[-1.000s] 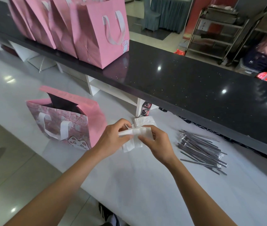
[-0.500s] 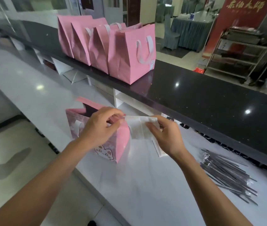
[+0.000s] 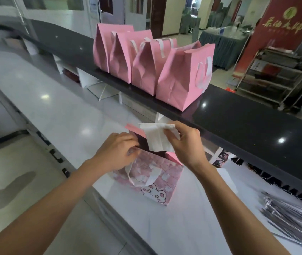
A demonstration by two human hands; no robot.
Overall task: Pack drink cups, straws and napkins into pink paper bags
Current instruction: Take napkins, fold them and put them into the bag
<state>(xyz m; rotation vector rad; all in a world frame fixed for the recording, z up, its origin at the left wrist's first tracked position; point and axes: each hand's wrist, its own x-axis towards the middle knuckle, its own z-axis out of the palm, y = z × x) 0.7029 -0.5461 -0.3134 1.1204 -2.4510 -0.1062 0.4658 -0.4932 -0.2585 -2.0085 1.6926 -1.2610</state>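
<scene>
My right hand (image 3: pixel 184 142) pinches napkins (image 3: pixel 155 138) over the open bag (image 3: pixel 155 173); my left hand (image 3: pixel 118 153) grips its near rim. Next, I judge: lower them in.

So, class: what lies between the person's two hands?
In the head view, the open top of the pink cat-print paper bag lies between left hand and right hand, beneath the white napkin.
</scene>
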